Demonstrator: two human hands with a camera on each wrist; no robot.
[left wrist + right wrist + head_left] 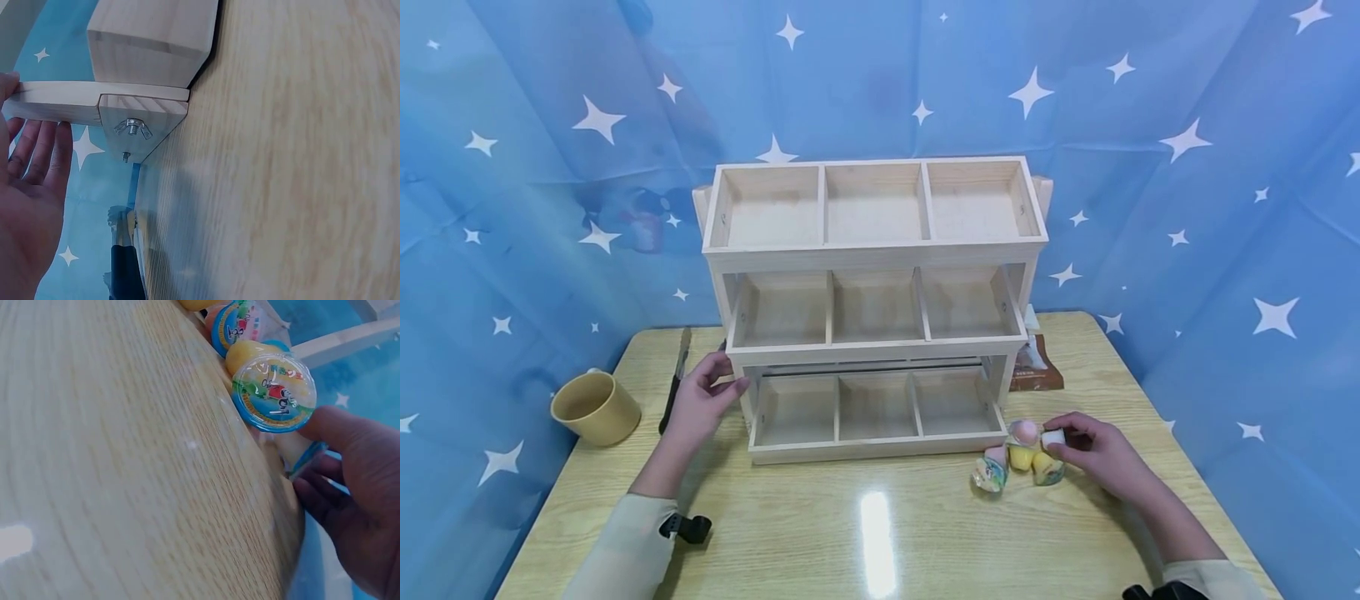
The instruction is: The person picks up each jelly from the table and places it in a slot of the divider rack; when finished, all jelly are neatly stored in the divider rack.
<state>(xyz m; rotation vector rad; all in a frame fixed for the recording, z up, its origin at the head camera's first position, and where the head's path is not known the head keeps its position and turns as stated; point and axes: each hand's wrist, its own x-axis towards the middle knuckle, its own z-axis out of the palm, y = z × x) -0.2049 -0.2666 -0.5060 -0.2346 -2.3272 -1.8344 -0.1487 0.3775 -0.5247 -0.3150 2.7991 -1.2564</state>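
1. The white cup [1053, 437] is right of the wooden rack [877, 354], near its bottom front corner. In the right wrist view, a thumb and another cup hide part of it.
2. The right hand [1097, 450] pinches the white cup, right of the rack.
3. More little cups [990, 475] are bunched by the rack's bottom right corner. I can't tell where they all touch.
4. The left hand [706, 396] grips the rack's left side, well apart from the white cup. The rack hides some fingertips in the head view.
5. The rack partly hides a brown packet [1037, 377].
6. Left of the rack, a yellow mug [606, 419] stands on the worktop [797, 533].
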